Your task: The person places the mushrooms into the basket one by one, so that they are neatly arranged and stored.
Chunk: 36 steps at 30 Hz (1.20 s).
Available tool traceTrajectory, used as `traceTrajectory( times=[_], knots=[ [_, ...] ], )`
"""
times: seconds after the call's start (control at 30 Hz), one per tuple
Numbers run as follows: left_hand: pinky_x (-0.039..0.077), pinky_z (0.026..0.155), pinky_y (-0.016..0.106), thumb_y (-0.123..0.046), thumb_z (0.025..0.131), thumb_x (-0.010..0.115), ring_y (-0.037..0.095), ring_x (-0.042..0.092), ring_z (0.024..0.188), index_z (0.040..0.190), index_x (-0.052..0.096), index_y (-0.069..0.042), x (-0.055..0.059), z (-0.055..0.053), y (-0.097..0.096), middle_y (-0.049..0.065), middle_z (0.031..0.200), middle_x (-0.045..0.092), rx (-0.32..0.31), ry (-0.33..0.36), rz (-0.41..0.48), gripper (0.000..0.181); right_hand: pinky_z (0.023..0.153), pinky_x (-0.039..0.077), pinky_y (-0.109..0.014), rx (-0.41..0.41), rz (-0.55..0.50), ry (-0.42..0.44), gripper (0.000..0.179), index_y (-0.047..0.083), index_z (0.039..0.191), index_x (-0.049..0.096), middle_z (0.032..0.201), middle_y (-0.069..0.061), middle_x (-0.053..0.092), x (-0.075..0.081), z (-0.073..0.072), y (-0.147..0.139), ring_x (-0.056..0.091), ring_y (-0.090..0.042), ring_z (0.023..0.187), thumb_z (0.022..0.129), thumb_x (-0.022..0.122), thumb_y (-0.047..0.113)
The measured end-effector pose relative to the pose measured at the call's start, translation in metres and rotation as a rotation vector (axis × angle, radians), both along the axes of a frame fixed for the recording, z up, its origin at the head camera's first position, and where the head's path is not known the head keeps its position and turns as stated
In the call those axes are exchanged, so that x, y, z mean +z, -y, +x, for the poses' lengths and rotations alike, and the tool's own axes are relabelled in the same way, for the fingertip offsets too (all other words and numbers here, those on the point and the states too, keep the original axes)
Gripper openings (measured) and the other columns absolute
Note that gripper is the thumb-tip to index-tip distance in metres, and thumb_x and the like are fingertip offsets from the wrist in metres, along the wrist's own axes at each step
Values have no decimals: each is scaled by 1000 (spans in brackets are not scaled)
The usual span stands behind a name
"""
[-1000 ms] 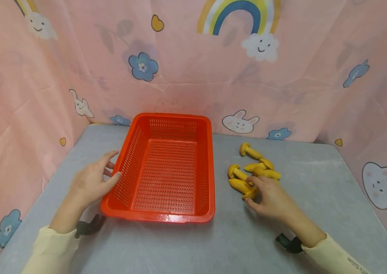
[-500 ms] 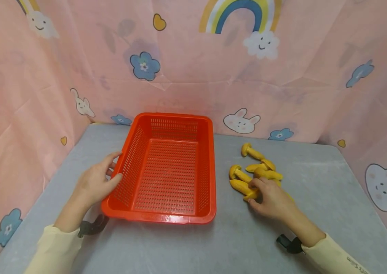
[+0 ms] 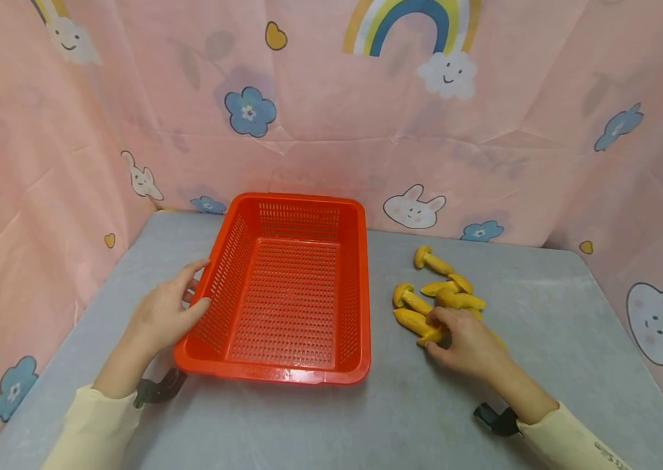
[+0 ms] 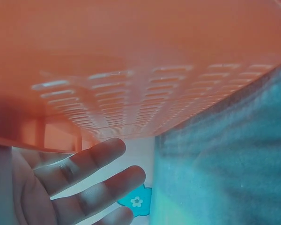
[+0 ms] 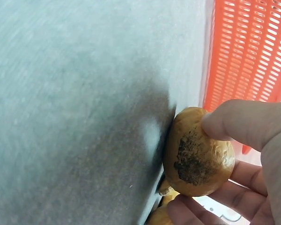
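My left hand [image 3: 164, 313] is at the left rim of the red plastic basket [image 3: 273, 374]; its thumb lies over the rim. In the left wrist view its fingers [image 4: 103, 152] stretch loosely below the rim, outside the slotted wall. On the right, my right hand [image 3: 469, 343] pinches the cap of a yellow mushroom [image 3: 414, 320] lying on the table. The right wrist view shows the thumb on one side of the brown cap [image 5: 196, 154], which has a dark patch, and fingers on the other. Several more yellow mushrooms [image 3: 459, 299] lie just beyond, partly hidden by this hand.
The grey table [image 3: 320, 431] carries the basket and mushrooms. A pink patterned curtain [image 3: 320, 156] stands behind and along both sides. One mushroom [image 3: 432, 260] lies farther back than the others. Dark wrist-camera mounts [image 3: 496, 420] sit below the wrists.
My left hand has moved slightly right, onto the basket rim. My right fingers have closed in on the mushroom cap. Basket and mushrooms stay in place; the view shifts slightly.
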<state>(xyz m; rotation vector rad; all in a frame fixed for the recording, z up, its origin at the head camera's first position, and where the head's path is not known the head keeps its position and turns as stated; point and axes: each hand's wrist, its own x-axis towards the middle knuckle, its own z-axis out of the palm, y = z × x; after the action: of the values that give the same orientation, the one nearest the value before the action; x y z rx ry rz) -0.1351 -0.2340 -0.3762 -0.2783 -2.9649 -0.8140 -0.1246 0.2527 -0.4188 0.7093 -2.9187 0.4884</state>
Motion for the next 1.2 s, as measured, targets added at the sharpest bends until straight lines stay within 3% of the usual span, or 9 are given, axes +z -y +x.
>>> traceTrajectory(
  times=[0.33,0.87,1.2],
  knots=[
    [50,63,32,-25,91,54,22,65,84,145,37,-17,-1,0,0,12,106,67,7,20,17,57,67,48,-29,-35,-51,53,34,9,96,67,89,1,67,-1,-1,0,54,-8,75,68,82,19],
    [50,66,34,-26,92,52,22,66,87,146,36,-18,-2,1,1,11,107,67,3,26,21,57,77,48,-42,-78,-30,34,34,10,99,66,93,-1,68,0,3,3,58,-19,84,70,80,20],
    [50,64,33,-27,91,51,22,66,85,146,36,-18,-1,1,1,13,108,67,9,31,7,58,74,48,-38,-111,-115,17,35,9,101,65,97,-5,69,18,3,7,58,-16,83,70,79,18]
  ],
)
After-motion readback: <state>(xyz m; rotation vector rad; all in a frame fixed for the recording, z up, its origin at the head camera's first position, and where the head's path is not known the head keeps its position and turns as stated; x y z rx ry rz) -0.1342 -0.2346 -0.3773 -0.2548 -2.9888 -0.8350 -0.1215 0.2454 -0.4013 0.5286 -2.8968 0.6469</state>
